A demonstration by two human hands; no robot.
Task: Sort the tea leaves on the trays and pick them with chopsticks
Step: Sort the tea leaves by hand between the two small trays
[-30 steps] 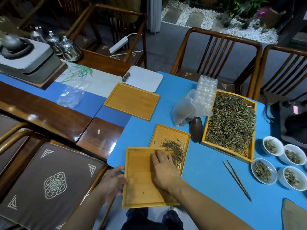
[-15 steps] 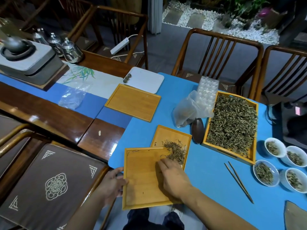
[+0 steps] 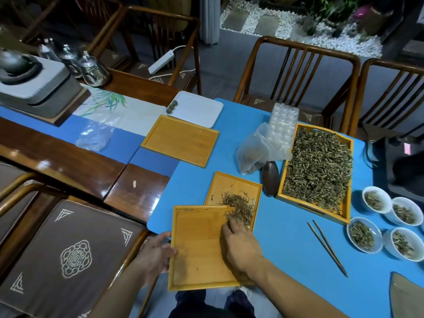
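My left hand (image 3: 156,255) grips the left edge of a bare bamboo tray (image 3: 197,249) that overhangs the near table edge. This tray's far right corner lies over a smaller bamboo tray (image 3: 222,184). My right hand (image 3: 241,246) rests flat on the near tray, and its fingertips touch a small heap of tea leaves (image 3: 241,205) on the smaller tray. A large bamboo tray (image 3: 344,216) at the right is full of tea leaves (image 3: 319,166). A pair of chopsticks (image 3: 327,246) lies untouched on the blue table (image 3: 286,239), right of my right hand.
Several white bowls (image 3: 376,199) with tea stand at the far right. A dark scoop (image 3: 270,177), a plastic bag (image 3: 254,152) and a clear blister pack (image 3: 283,120) lie left of the large tray. Another bare bamboo tray (image 3: 181,140) and a white tray (image 3: 197,109) sit farther back.
My right hand has slid to the right across the near tray, pushing leaves off it onto the smaller tray. The near tray is now nearly bare. My left hand kept its hold.
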